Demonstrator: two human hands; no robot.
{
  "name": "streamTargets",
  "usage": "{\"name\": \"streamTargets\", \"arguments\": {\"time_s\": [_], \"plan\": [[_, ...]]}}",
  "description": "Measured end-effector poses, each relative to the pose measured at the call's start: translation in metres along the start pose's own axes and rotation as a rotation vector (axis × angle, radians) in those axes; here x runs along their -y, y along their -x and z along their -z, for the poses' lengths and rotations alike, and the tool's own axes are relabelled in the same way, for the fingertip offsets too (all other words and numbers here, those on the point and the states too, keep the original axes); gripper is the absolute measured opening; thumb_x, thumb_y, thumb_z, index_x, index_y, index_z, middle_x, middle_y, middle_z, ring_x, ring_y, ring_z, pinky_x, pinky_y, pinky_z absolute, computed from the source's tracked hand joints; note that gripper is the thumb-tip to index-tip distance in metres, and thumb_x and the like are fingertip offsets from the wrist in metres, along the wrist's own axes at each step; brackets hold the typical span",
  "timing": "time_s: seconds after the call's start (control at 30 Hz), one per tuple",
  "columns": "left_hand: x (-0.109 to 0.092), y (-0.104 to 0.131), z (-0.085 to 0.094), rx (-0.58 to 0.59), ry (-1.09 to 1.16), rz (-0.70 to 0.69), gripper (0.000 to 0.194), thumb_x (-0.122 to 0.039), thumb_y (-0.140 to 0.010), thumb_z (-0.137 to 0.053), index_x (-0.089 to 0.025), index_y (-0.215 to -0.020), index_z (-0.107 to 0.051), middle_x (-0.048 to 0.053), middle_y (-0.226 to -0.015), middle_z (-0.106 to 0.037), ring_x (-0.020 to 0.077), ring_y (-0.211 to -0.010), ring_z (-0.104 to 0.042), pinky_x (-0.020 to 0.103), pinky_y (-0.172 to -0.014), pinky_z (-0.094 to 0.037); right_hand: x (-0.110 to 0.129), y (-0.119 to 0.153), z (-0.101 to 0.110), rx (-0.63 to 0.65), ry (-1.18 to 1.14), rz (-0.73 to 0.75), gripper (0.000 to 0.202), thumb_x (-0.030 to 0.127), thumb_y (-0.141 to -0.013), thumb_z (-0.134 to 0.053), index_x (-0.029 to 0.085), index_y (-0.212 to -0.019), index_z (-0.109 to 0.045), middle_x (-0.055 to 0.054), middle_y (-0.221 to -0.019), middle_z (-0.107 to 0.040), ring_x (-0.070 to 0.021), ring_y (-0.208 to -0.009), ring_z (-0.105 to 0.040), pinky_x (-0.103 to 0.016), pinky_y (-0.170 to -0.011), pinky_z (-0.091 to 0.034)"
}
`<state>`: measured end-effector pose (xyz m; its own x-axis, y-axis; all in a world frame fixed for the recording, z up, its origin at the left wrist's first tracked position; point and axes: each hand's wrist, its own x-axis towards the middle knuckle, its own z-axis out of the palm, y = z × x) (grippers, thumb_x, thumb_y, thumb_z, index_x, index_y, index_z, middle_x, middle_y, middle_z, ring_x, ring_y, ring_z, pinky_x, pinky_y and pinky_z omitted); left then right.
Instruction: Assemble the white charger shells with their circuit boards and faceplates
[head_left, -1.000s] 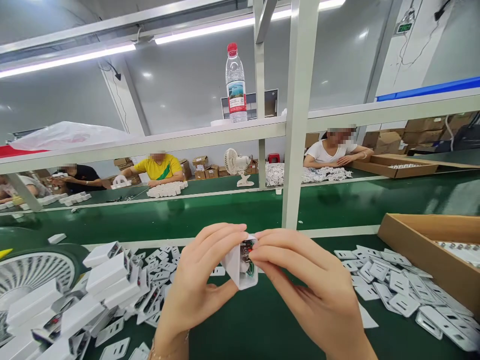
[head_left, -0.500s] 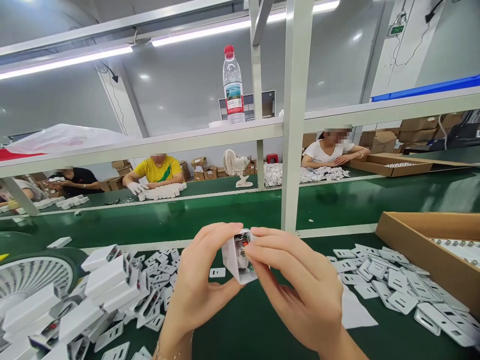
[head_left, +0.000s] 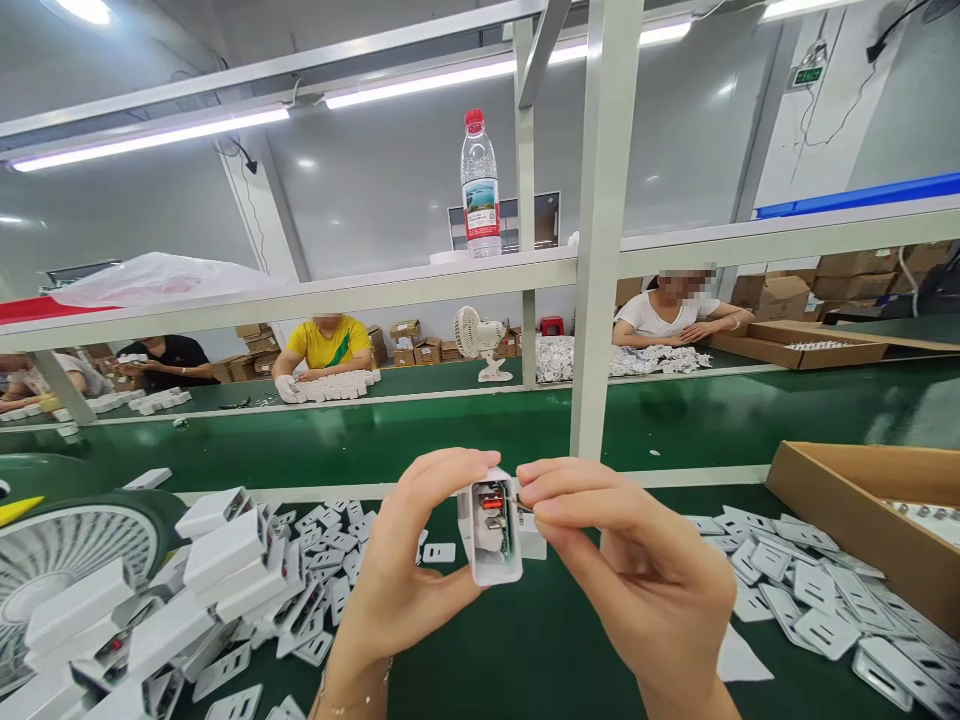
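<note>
My left hand (head_left: 416, 545) grips a white charger housing (head_left: 480, 580) between thumb and fingers, its open end turned toward me. Inside it show a green circuit board, metal parts and an orange-red port (head_left: 493, 503). Just right of the housing, my right hand (head_left: 630, 560) has its thumb and fingertips pinched together; whatever they hold, if anything, is too small to make out. A small white piece (head_left: 532, 545) appears below those fingertips, and I cannot tell whether it lies on the table.
White housings (head_left: 225, 550) are heaped at the left before a fan (head_left: 45, 590). Loose slotted face plates (head_left: 817, 590) lie at right near a cardboard box (head_left: 847, 500). A post (head_left: 604, 250) and shelf with a water bottle (head_left: 480, 190) stand ahead; several co-workers sit beyond.
My right fingertips have drawn back from the housing's opening to its right side. The housing has turned to face me more squarely, exposing its inside. The view has shifted slightly.
</note>
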<state>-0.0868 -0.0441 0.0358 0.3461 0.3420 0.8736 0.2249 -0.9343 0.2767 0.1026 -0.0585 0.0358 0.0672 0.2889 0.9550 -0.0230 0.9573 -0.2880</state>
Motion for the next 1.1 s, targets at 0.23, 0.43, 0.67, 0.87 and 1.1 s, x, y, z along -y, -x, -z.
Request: {"name": "streamTargets", "arguments": {"time_s": [0.23, 0.43, 0.67, 0.87, 1.1], "plan": [[0.001, 0.001, -0.001, -0.002, 0.037, -0.007, 0.068, -0.006, -0.083, -0.082, -0.024, -0.142, -0.053, 0.008, -0.138, -0.063, 0.0244, -0.130, -0.057, 0.038, -0.112, -0.050, 0.005, 0.002, 0.003, 0.041, 0.031, -0.013, 0.034, -0.005, -0.089, -0.066, 0.024, -0.106, -0.073, -0.001, -0.104, -0.076, -0.0186, -0.103, -0.072, -0.031, -0.091, -0.061], [-0.001, 0.000, 0.007, -0.110, -0.036, 0.030, 0.074, -0.009, -0.075, -0.090, -0.025, -0.139, -0.057, 0.007, -0.135, -0.066, 0.0256, -0.125, -0.062, 0.036, -0.103, -0.055, -0.030, -0.013, 0.040, 0.235, 0.449, -0.299, 0.016, 0.017, -0.100, -0.058, 0.024, -0.101, -0.073, -0.004, -0.103, -0.077, -0.0201, -0.096, -0.072, -0.032, -0.084, -0.060], [-0.003, 0.002, 0.017, -0.202, -0.047, 0.042, 0.075, -0.013, -0.072, -0.094, -0.029, -0.138, -0.060, 0.004, -0.134, -0.067, 0.0287, -0.124, -0.064, 0.039, -0.097, -0.058, -0.135, 0.026, 0.087, 1.289, 0.460, -1.212, 0.009, 0.021, -0.090, -0.074, 0.014, -0.084, -0.075, -0.003, -0.075, -0.074, -0.0174, -0.069, -0.073, -0.026, -0.060, -0.061], [-0.003, 0.003, 0.016, -0.166, -0.005, 0.027, 0.073, -0.009, -0.075, -0.090, -0.025, -0.139, -0.058, 0.007, -0.133, -0.067, 0.0266, -0.124, -0.063, 0.037, -0.101, -0.057, -0.168, 0.063, 0.106, 1.214, 0.746, -1.220, 0.026, 0.037, -0.104, -0.065, 0.015, -0.117, -0.068, -0.005, -0.104, -0.072, -0.0180, -0.086, -0.071, -0.035, -0.077, -0.062], [-0.002, 0.003, 0.011, -0.182, 0.046, -0.006, 0.073, -0.013, -0.077, -0.090, -0.026, -0.139, -0.054, 0.009, -0.133, -0.065, 0.0265, -0.126, -0.061, 0.038, -0.102, -0.057, -0.183, 0.081, 0.085, 0.871, 0.922, -0.940, 0.025, 0.039, -0.104, -0.060, 0.015, -0.107, -0.065, -0.007, -0.105, -0.068, -0.0208, -0.093, -0.067, -0.040, -0.087, -0.057]]}}
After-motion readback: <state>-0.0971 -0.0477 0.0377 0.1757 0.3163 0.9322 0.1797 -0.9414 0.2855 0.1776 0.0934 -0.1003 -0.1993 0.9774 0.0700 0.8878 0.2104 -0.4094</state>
